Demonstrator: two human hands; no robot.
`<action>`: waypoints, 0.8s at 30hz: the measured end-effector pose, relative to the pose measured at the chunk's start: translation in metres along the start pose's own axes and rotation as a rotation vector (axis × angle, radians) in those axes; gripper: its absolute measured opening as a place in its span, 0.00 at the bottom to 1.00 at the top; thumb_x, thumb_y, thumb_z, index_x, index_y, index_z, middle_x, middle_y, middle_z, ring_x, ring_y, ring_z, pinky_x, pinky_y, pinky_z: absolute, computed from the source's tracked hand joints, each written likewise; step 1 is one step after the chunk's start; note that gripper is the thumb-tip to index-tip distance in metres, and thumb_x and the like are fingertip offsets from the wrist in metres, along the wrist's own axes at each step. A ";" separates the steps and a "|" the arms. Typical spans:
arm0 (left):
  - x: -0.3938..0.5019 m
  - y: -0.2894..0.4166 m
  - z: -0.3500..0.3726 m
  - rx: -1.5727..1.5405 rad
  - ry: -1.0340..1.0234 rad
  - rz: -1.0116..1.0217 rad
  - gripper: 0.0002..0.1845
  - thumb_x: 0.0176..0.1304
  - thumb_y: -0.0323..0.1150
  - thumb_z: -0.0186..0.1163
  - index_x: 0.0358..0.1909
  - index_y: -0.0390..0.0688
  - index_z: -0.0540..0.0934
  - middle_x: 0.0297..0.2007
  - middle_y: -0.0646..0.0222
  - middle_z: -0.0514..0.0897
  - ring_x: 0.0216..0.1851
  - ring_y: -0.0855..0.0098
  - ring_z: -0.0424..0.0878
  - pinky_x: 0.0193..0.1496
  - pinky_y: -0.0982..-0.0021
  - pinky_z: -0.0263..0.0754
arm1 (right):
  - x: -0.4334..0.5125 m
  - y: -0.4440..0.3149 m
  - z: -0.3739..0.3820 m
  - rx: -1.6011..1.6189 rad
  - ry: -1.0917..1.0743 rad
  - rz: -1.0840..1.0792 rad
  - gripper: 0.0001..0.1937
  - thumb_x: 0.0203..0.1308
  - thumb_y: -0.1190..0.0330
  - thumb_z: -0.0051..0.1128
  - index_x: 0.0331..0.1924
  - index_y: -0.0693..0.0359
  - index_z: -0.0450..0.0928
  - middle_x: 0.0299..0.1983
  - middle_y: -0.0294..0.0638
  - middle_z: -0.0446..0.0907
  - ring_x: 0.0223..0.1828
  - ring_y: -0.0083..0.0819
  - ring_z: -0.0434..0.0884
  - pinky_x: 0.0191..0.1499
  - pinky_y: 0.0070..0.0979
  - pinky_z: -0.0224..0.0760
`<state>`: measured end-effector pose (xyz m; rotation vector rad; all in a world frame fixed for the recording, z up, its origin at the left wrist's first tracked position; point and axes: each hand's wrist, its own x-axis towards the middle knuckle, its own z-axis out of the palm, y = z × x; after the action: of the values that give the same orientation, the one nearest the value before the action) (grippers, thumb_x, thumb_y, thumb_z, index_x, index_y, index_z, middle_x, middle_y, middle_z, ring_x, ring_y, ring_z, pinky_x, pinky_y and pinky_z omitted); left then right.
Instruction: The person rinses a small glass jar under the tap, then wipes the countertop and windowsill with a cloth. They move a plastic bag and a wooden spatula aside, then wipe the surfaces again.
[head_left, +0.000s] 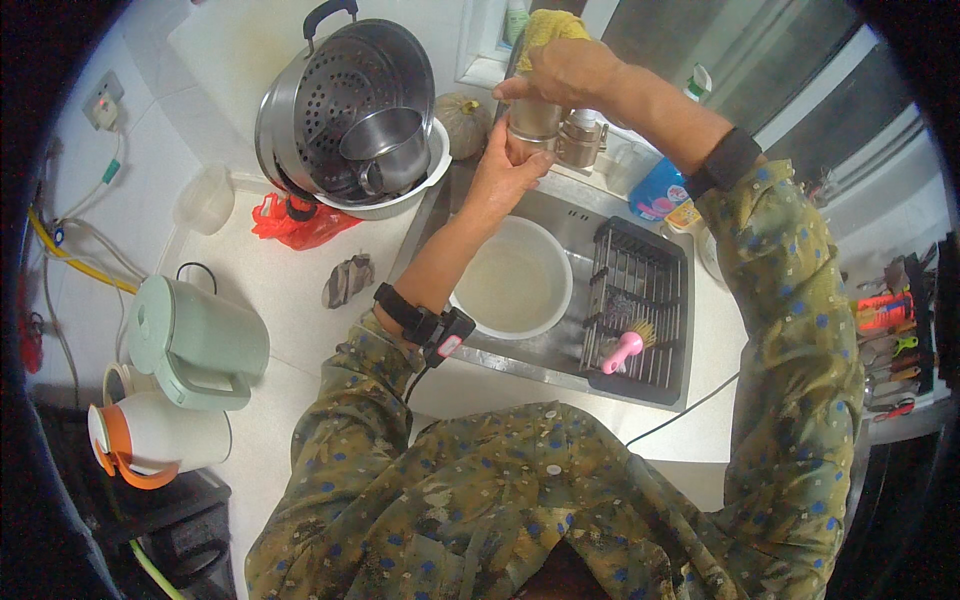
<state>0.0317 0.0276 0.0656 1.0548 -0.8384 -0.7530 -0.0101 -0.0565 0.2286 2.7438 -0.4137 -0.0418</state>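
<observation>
My left hand (510, 169) grips the lower part of a metallic, cylindrical container (534, 124) beyond the back edge of the sink. Above it, my right hand (574, 71) holds a yellow cloth (551, 34), its fingers at the container's upper part. Whether the cloth touches the container cannot be told. Beside the container stands a similar metallic vessel (580, 139) on the ledge. Below my hands, a white basin (514, 277) holding cloudy water sits in the steel sink (577, 217). A pink-handled brush (624, 352) lies on the dark drying rack (645, 300) at the sink's right.
Steel steamer pots (345, 82) lean in a white tub (442, 150) at the left, beside a pumpkin (461, 124). A red plastic bag (300, 221), a crumpled striped cloth (349, 280) and a green kettle (199, 337) are on the counter. A blue bottle (658, 187) stands on the right.
</observation>
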 end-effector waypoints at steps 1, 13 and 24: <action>0.000 0.000 0.000 0.004 -0.004 0.006 0.42 0.53 0.35 0.63 0.65 0.43 0.49 0.37 0.70 0.75 0.37 0.77 0.74 0.36 0.74 0.72 | 0.000 -0.001 0.000 -0.026 0.017 -0.013 0.38 0.52 0.34 0.37 0.28 0.67 0.80 0.27 0.53 0.79 0.33 0.46 0.80 0.38 0.39 0.73; 0.002 -0.004 0.000 0.011 0.019 0.034 0.33 0.55 0.36 0.62 0.59 0.44 0.56 0.37 0.69 0.74 0.35 0.75 0.76 0.34 0.75 0.73 | -0.004 0.009 -0.013 0.039 -0.040 -0.074 0.32 0.53 0.43 0.47 0.54 0.61 0.69 0.41 0.50 0.78 0.42 0.42 0.79 0.42 0.36 0.72; 0.002 -0.001 0.000 -0.003 -0.004 0.012 0.41 0.53 0.34 0.63 0.65 0.43 0.50 0.38 0.71 0.74 0.35 0.79 0.73 0.34 0.76 0.70 | 0.003 0.015 -0.015 0.404 -0.279 0.037 0.23 0.50 0.61 0.53 0.51 0.59 0.70 0.32 0.46 0.78 0.24 0.32 0.78 0.21 0.29 0.70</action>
<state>0.0325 0.0251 0.0649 1.0444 -0.8465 -0.7464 -0.0107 -0.0653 0.2484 3.1367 -0.6061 -0.3739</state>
